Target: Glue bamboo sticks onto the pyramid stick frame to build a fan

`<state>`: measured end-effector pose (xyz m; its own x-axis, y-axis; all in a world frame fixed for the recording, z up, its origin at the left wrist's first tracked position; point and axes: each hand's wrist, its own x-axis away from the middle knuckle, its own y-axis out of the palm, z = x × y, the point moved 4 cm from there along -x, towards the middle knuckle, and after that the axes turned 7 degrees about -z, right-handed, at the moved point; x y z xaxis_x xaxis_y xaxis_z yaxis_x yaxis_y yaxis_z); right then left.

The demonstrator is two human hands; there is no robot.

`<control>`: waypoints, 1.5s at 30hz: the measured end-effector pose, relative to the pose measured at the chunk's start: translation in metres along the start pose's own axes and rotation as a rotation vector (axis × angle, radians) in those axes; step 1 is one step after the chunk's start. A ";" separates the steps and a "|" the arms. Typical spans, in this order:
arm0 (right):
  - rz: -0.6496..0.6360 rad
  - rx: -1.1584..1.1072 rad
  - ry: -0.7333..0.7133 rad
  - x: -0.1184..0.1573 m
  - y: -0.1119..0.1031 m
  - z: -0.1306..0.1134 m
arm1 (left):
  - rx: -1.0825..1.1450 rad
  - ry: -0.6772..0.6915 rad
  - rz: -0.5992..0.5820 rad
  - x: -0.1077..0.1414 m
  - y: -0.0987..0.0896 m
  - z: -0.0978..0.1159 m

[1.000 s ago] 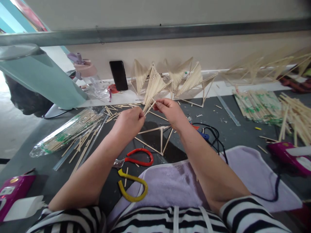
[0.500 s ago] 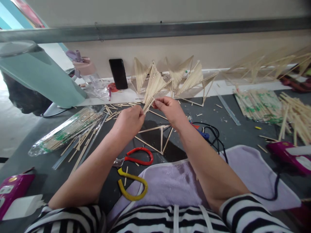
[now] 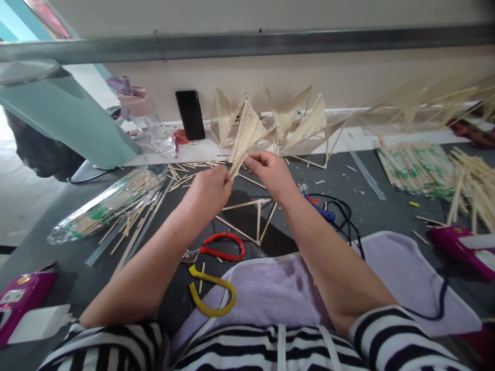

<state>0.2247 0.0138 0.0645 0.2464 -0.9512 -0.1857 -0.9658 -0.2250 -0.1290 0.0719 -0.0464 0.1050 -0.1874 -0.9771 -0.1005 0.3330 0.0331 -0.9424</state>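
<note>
From here I see the left hand (image 3: pixel 211 189) pinching a stick fan (image 3: pixel 247 131) at its narrow end, the right hand (image 3: pixel 271 175) with fingertips at its edge. Nearer than the fingers lie a stick frame (image 3: pixel 259 221) and a tool (image 3: pixel 218 254) (one handle red, one yellow); beyond them stands a phone (image 3: pixel 190 114).

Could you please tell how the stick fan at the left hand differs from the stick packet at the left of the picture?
The stick fan is bare, while the stick packet has clear plastic with green patches. The fan's narrow end is gripped by the left hand; the packet lies on the table. Both contain thin, pale sticks.
</note>
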 end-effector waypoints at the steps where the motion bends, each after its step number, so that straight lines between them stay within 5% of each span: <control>1: -0.001 0.014 -0.004 0.000 0.000 0.000 | 0.007 0.002 -0.002 0.000 0.000 0.000; 35: 0.072 0.214 -0.133 0.001 -0.004 -0.003 | 0.040 0.128 0.030 -0.007 0.014 -0.007; 41: 0.077 0.229 -0.145 0.002 -0.004 -0.004 | 0.165 0.050 -0.137 -0.008 0.003 -0.010; 45: 0.087 0.218 -0.146 0.002 -0.005 -0.003 | 0.194 0.029 -0.452 -0.012 0.002 -0.031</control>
<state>0.2296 0.0123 0.0680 0.1877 -0.9208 -0.3419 -0.9475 -0.0781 -0.3099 0.0465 -0.0280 0.0943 -0.3774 -0.8784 0.2933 0.3781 -0.4353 -0.8171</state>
